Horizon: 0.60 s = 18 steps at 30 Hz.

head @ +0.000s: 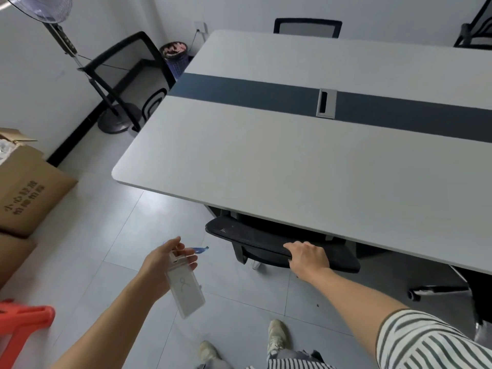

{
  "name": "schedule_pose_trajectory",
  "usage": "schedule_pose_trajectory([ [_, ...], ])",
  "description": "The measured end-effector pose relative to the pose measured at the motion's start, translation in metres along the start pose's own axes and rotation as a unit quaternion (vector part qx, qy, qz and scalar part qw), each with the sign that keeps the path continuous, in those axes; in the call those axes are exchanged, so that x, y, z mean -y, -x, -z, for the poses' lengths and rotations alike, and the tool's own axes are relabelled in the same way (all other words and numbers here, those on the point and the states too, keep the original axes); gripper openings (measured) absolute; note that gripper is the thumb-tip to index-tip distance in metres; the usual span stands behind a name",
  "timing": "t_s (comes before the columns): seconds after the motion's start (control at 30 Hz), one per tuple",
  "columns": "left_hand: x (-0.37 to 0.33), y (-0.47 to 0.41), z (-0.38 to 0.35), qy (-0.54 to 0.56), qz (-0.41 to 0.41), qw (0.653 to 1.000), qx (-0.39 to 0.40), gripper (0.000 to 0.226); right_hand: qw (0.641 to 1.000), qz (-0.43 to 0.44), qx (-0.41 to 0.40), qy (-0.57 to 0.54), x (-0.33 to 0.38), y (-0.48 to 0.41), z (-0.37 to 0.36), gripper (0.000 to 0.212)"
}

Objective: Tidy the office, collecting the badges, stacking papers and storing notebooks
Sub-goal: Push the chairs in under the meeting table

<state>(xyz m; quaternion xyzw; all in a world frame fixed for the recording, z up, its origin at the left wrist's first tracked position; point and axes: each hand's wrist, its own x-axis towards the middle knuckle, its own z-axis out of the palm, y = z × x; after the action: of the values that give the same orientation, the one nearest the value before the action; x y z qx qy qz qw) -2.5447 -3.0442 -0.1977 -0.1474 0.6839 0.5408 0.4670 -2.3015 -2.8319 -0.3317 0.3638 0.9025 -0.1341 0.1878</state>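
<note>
Table: white top, dark centre stripe.
Cardboard box: on the floor to the left, printed "小心轻放"; the second line is blurred.
Black chair: tucked under the table; the right hand curls its fingers over the backrest.
Badge: clear holder with a faint blue mark, unreadable, hanging above the floor, its top pinched by the left hand.

Most of the chair hidden under the table — only its back shows, fan head cropped at the top edge, badge print too faint to read
</note>
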Motion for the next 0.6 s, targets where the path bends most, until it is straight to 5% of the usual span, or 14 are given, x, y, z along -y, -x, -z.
schedule_pose_trajectory([
  [0.23, -0.021, -0.017, 0.061, 0.020, 0.004, 1.000, 0.010, 0.024, 0.995, 0.067, -0.028, -0.064, 0.055, -0.008, 0.036, 0.071],
  [0.6, -0.129, -0.042, 0.277, 0.088, -0.051, 0.995, -0.008, 0.026, 0.980, 0.137, -0.126, -0.069, 0.326, -0.098, 0.108, 0.035],
])
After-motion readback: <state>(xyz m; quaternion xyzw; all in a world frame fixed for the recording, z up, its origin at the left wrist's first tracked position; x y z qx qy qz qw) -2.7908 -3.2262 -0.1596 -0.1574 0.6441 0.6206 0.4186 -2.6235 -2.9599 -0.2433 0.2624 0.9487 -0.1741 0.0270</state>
